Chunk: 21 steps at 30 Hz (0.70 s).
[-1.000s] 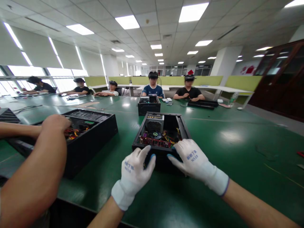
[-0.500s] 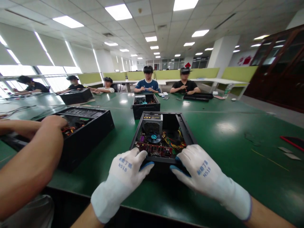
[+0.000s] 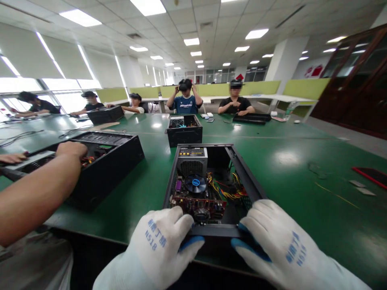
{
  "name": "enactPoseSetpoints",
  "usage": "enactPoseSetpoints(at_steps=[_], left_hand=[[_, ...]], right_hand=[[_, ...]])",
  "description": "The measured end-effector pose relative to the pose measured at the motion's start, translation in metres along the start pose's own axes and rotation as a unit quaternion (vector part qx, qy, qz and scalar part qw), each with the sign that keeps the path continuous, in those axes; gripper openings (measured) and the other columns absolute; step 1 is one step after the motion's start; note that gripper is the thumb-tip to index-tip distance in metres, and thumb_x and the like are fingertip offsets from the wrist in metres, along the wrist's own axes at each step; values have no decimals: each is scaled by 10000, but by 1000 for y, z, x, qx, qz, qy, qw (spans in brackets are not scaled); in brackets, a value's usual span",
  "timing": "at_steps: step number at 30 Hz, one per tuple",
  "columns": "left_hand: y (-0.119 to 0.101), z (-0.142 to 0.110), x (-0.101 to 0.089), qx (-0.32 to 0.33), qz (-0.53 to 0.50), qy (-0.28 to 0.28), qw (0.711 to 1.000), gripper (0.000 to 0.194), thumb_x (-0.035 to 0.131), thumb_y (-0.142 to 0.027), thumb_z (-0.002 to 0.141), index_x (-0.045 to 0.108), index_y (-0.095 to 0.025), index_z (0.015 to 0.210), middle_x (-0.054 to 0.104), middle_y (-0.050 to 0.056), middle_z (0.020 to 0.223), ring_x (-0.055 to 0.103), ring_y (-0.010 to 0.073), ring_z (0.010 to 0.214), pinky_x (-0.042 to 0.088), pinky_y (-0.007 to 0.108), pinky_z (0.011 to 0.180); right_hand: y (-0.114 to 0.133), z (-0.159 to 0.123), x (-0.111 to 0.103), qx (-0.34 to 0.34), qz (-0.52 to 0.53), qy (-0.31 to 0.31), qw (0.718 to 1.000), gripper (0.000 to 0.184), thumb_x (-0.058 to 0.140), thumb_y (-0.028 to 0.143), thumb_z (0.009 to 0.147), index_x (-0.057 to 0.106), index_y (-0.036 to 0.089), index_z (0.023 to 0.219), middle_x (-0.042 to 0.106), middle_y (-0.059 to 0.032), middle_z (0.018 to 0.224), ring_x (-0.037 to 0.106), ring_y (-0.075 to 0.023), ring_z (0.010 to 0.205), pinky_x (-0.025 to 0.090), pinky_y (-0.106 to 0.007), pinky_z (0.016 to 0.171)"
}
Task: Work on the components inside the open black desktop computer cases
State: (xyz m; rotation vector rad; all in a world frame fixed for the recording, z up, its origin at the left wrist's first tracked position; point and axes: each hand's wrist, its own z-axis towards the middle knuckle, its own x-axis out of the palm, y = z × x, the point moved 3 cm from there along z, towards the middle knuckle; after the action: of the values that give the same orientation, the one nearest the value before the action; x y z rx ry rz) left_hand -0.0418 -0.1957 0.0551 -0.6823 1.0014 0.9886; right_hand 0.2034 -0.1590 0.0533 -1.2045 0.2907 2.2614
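Observation:
An opened black computer case (image 3: 246,171) lies in front of me on the green table, its inside facing up. My left hand (image 3: 159,243), in a white glove with blue print, grips the near left corner, thumb against the front wall. At the near right corner my right hand (image 3: 278,237), gloved alike, holds the case with its fingers over the rim. Inside sit a grey power supply (image 3: 192,162), a black cooling fan (image 3: 196,183) with a blue centre, a dark red circuit card (image 3: 216,207) and bundled yellow and red wires (image 3: 229,192).
To the left, a co-worker's arm (image 3: 51,183) reaches into another black case (image 3: 113,169). Behind mine stands a smaller open case (image 3: 185,135). Several people sit along the far side. A red-edged dark panel (image 3: 370,177) and small pale pieces (image 3: 362,188) lie at the right.
The computer case has come closer to me, with both my hands still on its near corners. Across the table, a person in blue has raised both hands to the headset.

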Motion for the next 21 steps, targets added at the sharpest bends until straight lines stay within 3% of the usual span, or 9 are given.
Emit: enactPoseSetpoints(at_steps=[3, 6, 11, 15, 21], left_hand=[[-4, -5, 0, 10, 12, -17, 1000, 206, 670, -474, 861, 605, -279, 845, 621, -21, 738, 615, 199, 600, 404, 331, 533], [-5, -5, 0, 7, 8, -22, 1000, 215, 685, -472, 848, 599, -276, 829, 624, -19, 742, 618, 197, 610, 414, 330, 541], [-5, -2, 0, -10, -11, -12, 1000, 217, 677, -475, 855, 609, -270, 837, 635, -9, 769, 640, 203, 652, 449, 334, 569], [-6, -2, -2, -12, -9, -23, 1000, 224, 684, -479, 846, 625, -263, 832, 637, -5, 753, 637, 191, 631, 451, 324, 561], [-4, -2, 0, -13, -6, -17, 1000, 244, 697, -490, 831, 616, -261, 811, 638, -8, 754, 637, 192, 642, 441, 320, 558]], right_hand=[[0, -3, -6, 4, 1, 2, 1000, 188, 659, 405, 892, 630, 220, 895, 630, -59, 789, 545, -228, 730, 413, -405, 723], [-7, 4, -11, 4, 23, 54, 998, 198, 653, 435, 906, 635, 240, 884, 656, -56, 842, 574, -214, 760, 434, -375, 715], [-30, 49, -6, -33, 16, 150, 988, 269, 552, 464, 975, 676, 232, 920, 689, -59, 897, 612, -199, 808, 435, -345, 746], [-47, 99, 25, -26, -70, 234, 969, 335, 587, 507, 945, 696, 191, 943, 711, -90, 920, 642, -235, 863, 430, -352, 782], [-45, 141, 90, -78, -122, 417, 897, 407, 708, 510, 840, 747, 190, 1089, 751, -116, 1038, 694, -266, 950, 457, -331, 740]])
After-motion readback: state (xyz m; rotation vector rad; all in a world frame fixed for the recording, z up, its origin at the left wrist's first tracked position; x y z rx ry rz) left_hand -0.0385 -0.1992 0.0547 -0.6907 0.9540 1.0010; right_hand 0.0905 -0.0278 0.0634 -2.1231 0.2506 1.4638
